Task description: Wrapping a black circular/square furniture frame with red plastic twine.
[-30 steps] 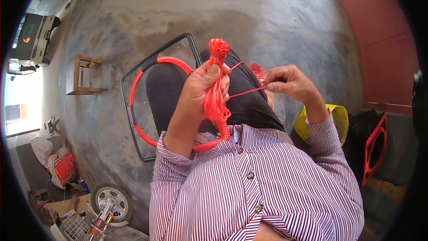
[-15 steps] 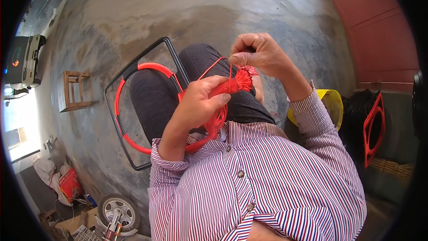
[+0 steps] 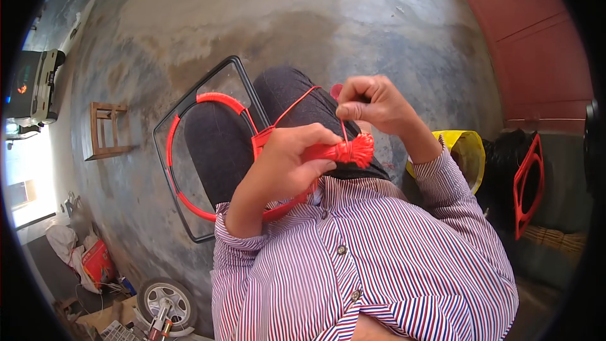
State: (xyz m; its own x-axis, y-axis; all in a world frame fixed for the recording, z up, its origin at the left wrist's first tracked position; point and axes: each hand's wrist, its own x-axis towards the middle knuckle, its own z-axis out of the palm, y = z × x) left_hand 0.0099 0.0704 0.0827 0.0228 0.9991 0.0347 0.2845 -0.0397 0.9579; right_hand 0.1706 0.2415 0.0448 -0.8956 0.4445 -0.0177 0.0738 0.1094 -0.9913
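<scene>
Across my lap lies a black frame with a ring inside it, wrapped partly in red cord. My left hand is closed round a thick bundle of red cord, whose looped, tufted end sticks out to the right. A strand runs from the frame's side over my thigh. Above the bundle's end, my right hand pinches a red strand that stretches down to the bundle. The palm of my left hand hides the bundle's middle.
At the left stands a small wooden stool. A spoked wheel and tools lie at the lower left, near a red bag. On the right are a yellow-rimmed container and another red-edged frame.
The bundle has shifted right and turned, and more of its tufted end shows beyond my left hand. My right hand has dropped lower and slightly right, still pinching the strand.
</scene>
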